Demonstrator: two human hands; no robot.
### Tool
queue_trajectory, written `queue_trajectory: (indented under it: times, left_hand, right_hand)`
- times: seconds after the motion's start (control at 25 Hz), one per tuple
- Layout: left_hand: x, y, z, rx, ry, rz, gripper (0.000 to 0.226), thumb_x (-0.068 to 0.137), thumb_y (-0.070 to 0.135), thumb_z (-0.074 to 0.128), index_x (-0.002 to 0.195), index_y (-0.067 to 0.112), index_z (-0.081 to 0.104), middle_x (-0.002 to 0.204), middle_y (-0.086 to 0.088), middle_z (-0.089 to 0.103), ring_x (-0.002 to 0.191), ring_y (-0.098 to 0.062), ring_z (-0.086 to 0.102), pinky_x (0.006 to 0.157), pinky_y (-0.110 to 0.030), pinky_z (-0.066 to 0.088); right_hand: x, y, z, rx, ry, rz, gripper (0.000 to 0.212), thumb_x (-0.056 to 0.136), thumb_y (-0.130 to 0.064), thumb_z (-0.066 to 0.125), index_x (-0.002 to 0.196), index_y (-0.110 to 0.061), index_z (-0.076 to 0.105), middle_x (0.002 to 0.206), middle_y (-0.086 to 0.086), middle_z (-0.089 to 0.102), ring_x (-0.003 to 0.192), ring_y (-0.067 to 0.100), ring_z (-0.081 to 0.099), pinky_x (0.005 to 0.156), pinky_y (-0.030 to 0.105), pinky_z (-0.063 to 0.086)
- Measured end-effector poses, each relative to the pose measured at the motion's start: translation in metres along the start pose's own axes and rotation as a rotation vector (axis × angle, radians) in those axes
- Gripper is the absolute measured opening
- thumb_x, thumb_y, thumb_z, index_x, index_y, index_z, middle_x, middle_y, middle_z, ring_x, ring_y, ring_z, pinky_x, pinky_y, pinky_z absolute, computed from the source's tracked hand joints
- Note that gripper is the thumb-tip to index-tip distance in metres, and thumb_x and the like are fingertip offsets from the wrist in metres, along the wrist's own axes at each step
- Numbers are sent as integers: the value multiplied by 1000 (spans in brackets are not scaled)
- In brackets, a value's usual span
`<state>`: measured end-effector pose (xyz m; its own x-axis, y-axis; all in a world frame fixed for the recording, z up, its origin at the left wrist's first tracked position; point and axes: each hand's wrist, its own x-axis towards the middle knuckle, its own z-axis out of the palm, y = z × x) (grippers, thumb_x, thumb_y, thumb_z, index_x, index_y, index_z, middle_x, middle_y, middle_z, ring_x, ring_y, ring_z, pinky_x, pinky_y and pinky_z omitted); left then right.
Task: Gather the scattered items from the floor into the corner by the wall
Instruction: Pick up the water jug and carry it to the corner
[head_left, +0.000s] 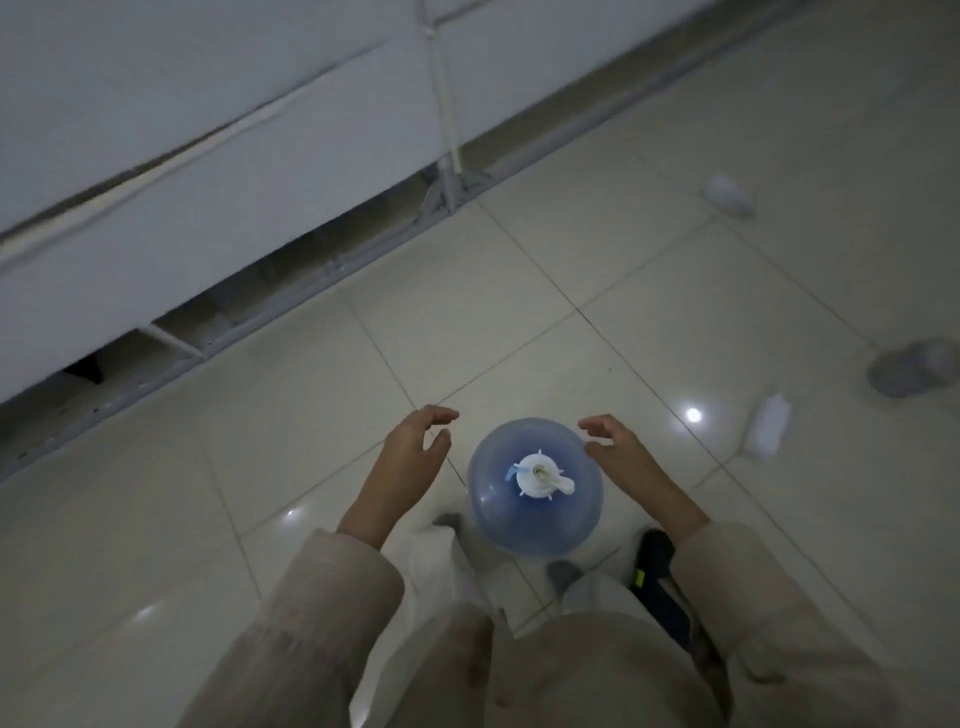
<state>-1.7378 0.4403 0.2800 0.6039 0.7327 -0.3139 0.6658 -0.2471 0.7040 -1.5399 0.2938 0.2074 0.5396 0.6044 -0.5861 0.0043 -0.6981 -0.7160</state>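
- Neither hand is gripping anything: the left hand (413, 451) and the right hand (618, 454) are hanging with fingers loosely curled and spread, one on each side of the blue water jug (535, 486), apparently just clear of its shoulders, though from above a light touch by the right fingers (597, 427) cannot be ruled out.
- Between the two palms the jug is standing upright on the tiled floor (291, 447), its white cap (537, 475) facing the camera; a two-sided stance like this suits a wide, round body that one hand could not span.
- Below the hands, toward the person, grey-socked feet are standing close against the jug's base, likely so the lift can stay near the body.
- Out to the right of the right hand, well apart from it, three other items are lying loose: a white bottle-like piece (768, 427), a grey blurred object (917, 366) and a pale crumpled thing (728, 195); blur hides what they are.
- Ahead of both hands, a white wall (234, 171) with a metal base rail (332, 270) is running diagonally; the corner itself is not visible, so gathering seems barely begun.
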Motion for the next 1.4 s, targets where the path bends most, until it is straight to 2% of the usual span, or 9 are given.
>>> queue_trajectory:
  times: [0.4,0.6,0.72,0.88,0.96,1.12,1.24,1.32,1.4]
  left_hand:
    - [129,-13,5,211,-505,357,28,93,7,46,119,9,56,123,-6,58,111,-10,48,89,-7,26]
    - [147,-40,50,248,-675,429,28,94,9,45,120,9,54,124,-5,57,113,-13,51,89,-8,28]
    - [152,-67,88,275,-780,408,32,94,13,47,125,11,50,129,-6,54,117,-18,50,89,-8,28]
    - [150,-92,132,235,-867,424,46,87,18,60,130,11,44,130,0,50,116,-11,46,97,-18,31]
    - [150,-101,149,213,-920,448,55,82,23,68,129,10,44,128,0,48,114,-8,42,99,-19,33]
    - [151,-114,165,243,-961,552,80,62,53,69,125,7,48,119,-4,45,111,-5,37,88,5,23]
    - [144,-112,179,311,-986,599,81,62,56,68,122,5,52,124,-11,52,121,-22,42,102,-14,29]
    - [137,-103,193,356,-973,668,48,72,34,62,107,0,61,109,-18,63,109,-35,54,99,-45,41]
    - [131,-94,201,372,-940,708,30,80,20,59,100,-1,65,100,-22,67,99,-39,58,92,-51,43]
  right_hand:
    - [15,34,57,181,295,227,42,83,0,55,124,-4,46,132,19,45,124,30,43,90,26,32]
    - [26,63,93,163,189,279,63,79,-7,67,136,-9,38,144,11,38,130,27,40,87,18,29]
    - [36,88,115,99,197,234,74,74,-13,70,139,-10,34,142,11,41,131,28,39,95,25,32]
    - [47,106,134,138,380,106,56,74,-10,69,126,-16,48,127,5,52,113,18,50,73,8,32]
    - [47,111,137,197,390,43,46,76,-10,68,118,-14,51,117,4,53,102,14,49,72,0,33]
    - [45,107,144,394,477,21,21,77,-27,52,93,-14,52,96,4,54,85,13,50,69,9,38]
    - [52,101,152,483,601,25,21,89,-27,47,82,-8,51,79,7,52,71,11,47,67,13,36]
    - [53,98,153,482,674,55,20,93,-23,49,78,-10,48,71,1,48,68,12,46,64,17,36]
    - [52,97,153,469,713,84,19,93,-20,51,78,-10,47,67,-1,45,67,15,45,63,20,36]
